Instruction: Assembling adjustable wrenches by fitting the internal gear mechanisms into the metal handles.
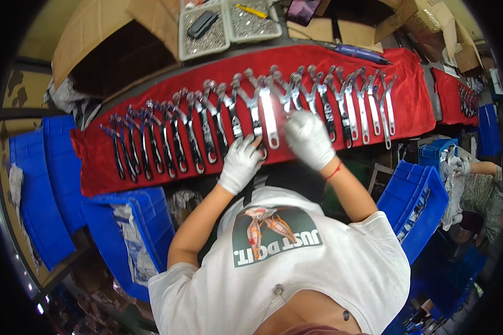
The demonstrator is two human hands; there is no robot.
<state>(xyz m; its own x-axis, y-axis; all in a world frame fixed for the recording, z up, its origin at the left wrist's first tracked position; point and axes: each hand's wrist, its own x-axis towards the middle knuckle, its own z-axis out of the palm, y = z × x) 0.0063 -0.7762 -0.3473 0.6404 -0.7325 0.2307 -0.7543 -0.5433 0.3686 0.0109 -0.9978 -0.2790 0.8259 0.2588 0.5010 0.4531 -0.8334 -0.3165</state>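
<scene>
A long row of shiny chrome wrenches (208,134) with forked heads and a hole in each handle end lies across a red cloth (369,56). My left hand (241,163), in a white glove with a bare fingertip showing, pinches the near end of a wrench handle (255,120) at mid-row. Just to the right of it, one wrench (269,114) gleams brightly under the light. My right hand (309,139), also gloved in white, is closed over the row's near side, beside the bright wrench. Whatever its fingers hold is hidden from view.
Beyond the cloth stand two trays (227,33) of small metal parts and an open cardboard box (95,39). A purple pen-shaped tool (360,54) lies at the far right. Blue bins (129,234) flank me. A co-worker's gloved hand (458,166) shows at right.
</scene>
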